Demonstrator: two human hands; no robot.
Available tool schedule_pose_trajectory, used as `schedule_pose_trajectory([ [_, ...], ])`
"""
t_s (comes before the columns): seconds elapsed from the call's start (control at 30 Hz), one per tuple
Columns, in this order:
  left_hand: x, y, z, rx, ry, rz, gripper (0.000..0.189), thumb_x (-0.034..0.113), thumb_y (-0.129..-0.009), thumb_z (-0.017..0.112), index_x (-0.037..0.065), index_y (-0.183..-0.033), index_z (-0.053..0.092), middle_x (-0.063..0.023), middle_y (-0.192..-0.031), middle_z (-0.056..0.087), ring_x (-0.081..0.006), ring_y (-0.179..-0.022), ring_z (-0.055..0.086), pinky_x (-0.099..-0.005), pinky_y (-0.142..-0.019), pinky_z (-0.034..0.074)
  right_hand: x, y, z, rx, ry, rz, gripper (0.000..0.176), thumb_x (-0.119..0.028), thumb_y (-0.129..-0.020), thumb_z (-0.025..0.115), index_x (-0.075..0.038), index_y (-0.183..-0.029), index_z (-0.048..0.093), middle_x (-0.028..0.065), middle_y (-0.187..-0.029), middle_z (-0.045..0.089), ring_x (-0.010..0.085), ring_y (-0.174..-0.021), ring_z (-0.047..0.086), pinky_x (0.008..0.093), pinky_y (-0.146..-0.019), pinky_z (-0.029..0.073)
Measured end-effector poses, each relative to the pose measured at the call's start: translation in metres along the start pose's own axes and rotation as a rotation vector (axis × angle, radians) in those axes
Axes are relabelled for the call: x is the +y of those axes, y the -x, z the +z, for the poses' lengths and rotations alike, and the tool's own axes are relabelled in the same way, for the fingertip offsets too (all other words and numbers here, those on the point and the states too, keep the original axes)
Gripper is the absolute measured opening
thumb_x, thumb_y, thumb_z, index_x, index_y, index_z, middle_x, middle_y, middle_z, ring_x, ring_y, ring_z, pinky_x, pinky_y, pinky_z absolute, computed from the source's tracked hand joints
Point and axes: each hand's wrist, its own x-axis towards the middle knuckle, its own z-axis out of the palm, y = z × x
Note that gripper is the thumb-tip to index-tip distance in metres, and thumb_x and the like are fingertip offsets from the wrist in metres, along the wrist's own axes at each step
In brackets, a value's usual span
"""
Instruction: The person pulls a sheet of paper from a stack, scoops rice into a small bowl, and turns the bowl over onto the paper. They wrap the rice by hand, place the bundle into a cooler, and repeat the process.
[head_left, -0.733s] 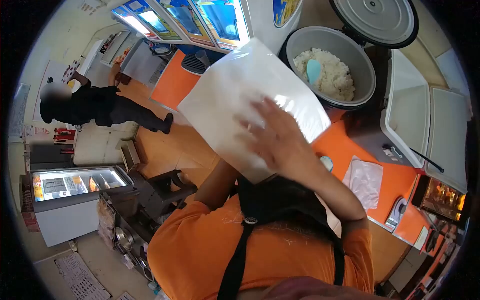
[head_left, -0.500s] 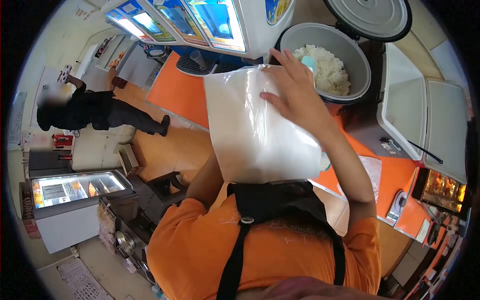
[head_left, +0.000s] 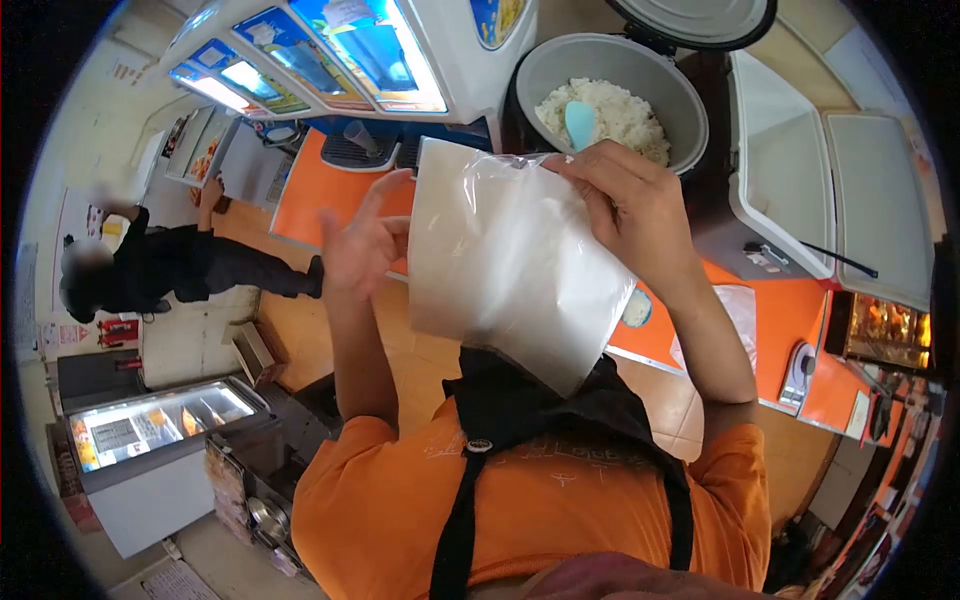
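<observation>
A clear, shiny plastic bag or sheet (head_left: 510,260) hangs in front of my chest. My right hand (head_left: 625,195) pinches its upper right edge between thumb and fingers. To the left of the plastic, my left hand (head_left: 365,245) has its fingers spread and holds nothing; its fingertips are near the plastic's left edge. Just beyond my right hand is an open pot (head_left: 693,125) of white rice (head_left: 625,112), with a light blue paddle (head_left: 579,125) in the rice.
A drink dispenser (head_left: 465,75) stands at the upper left of the orange counter (head_left: 300,205). A white cooler (head_left: 785,180) with an open lid and a small scale (head_left: 797,373) are at the right. Another person (head_left: 190,262) in dark clothes stands at the left.
My left hand has come into view from behind the plastic. My right hand has gone from lying spread on the plastic to pinching its edge. The view has shifted, and the plastic's lower edge is now slanted.
</observation>
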Motion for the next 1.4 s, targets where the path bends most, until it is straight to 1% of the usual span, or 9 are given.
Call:
schedule_pose_trajectory([
  [0.03,0.017,-0.004,0.005,-0.388,0.133,0.097,0.103,0.083,-0.088,0.037,0.005,-0.154,0.024,-0.0194,-0.132,0.061,-0.0267,-0.119,0.061,-0.0393,-0.100,0.049,-0.003,0.000,-0.003,0.011,0.010,0.006,0.026,0.004,-0.079,0.068,-0.007,-0.101,0.073,0.0098,-0.091,0.068,0.0303,-0.076,0.068,0.0370,-0.069,0.056],
  [0.2,0.020,0.002,0.075,0.096,-0.279,0.309,0.055,0.027,-0.091,0.075,0.000,-0.132,0.050,-0.0080,-0.117,0.064,-0.0116,-0.100,0.061,-0.0276,-0.084,0.050,-0.032,0.000,-0.024,0.002,-0.024,-0.155,0.034,0.001,-0.071,0.069,-0.010,-0.103,0.075,0.0068,-0.095,0.068,0.0262,-0.084,0.068,0.0365,-0.068,0.054],
  [0.6,0.024,0.014,0.087,0.340,-0.477,0.464,0.041,0.026,-0.092,0.075,-0.001,-0.119,0.060,-0.0055,-0.100,0.070,-0.0101,-0.088,0.063,-0.0243,-0.078,0.050,-0.122,0.027,-0.073,0.085,-0.235,-0.251,0.027,-0.020,-0.073,0.084,-0.016,-0.098,0.073,-0.0003,-0.091,0.069,0.0144,-0.073,0.063,0.0347,-0.061,0.045],
  [0.7,0.018,0.014,0.103,0.373,-0.584,0.534,0.035,0.023,-0.091,0.076,0.000,-0.114,0.064,-0.0084,-0.098,0.072,-0.0121,-0.085,0.067,-0.0269,-0.073,0.052,-0.082,0.034,-0.046,-0.126,-0.225,0.229,0.027,-0.016,-0.078,0.079,-0.001,-0.098,0.068,0.0152,-0.088,0.067,0.0324,-0.079,0.066,0.0361,-0.070,0.053],
  [0.83,0.000,0.013,0.137,0.458,-0.916,0.555,0.023,0.012,-0.087,0.076,0.001,-0.107,0.070,-0.0139,-0.090,0.075,-0.0220,-0.073,0.074,-0.0323,-0.066,0.055,-0.033,0.065,0.031,-0.019,-0.455,0.502,0.034,-0.018,-0.089,0.074,0.000,-0.116,0.067,0.0138,-0.101,0.070,0.0227,-0.091,0.069,0.0339,-0.077,0.054],
  [0.93,-0.036,0.009,0.138,0.428,-1.072,0.600,0.025,0.006,-0.083,0.076,0.001,-0.107,0.073,-0.0144,-0.092,0.075,-0.0305,-0.076,0.073,-0.0348,-0.067,0.056,-0.025,0.068,0.041,0.210,-1.481,0.981,0.035,-0.020,-0.100,0.061,0.000,-0.128,0.058,0.0077,-0.111,0.069,0.0180,-0.102,0.067,0.0301,-0.085,0.055],
  [1.07,-0.045,0.004,0.163,0.374,-1.046,0.823,0.014,-0.003,-0.082,0.072,-0.003,-0.097,0.070,-0.0172,-0.097,0.073,-0.0312,-0.084,0.072,-0.0384,-0.070,0.055,-0.004,0.073,0.044,0.183,-1.681,1.160,0.018,-0.026,-0.099,0.064,-0.009,-0.104,0.066,-0.0017,-0.092,0.068,0.0086,-0.084,0.065,0.0252,-0.073,0.053],
  [1.3,-0.088,0.012,0.169,0.271,-1.082,0.794,0.023,-0.006,-0.080,0.070,0.000,-0.101,0.063,-0.0194,-0.118,0.059,-0.0346,-0.099,0.061,-0.0383,-0.077,0.052,-0.002,0.076,0.032,0.006,-1.435,1.266,0.016,-0.024,-0.098,0.065,-0.009,-0.101,0.066,-0.0009,-0.090,0.067,0.0077,-0.079,0.062,0.0247,-0.068,0.051],
  [1.4,-0.084,0.010,0.178,0.131,-0.991,0.774,0.040,0.001,-0.083,0.070,0.000,-0.119,0.052,-0.0226,-0.122,0.051,-0.0337,-0.103,0.057,-0.0384,-0.077,0.050,0.016,0.084,0.031,-0.085,-1.173,1.007,0.007,-0.013,-0.097,0.064,-0.006,-0.097,0.063,-0.0016,-0.089,0.064,0.0079,-0.083,0.060,0.0250,-0.074,0.049],
])
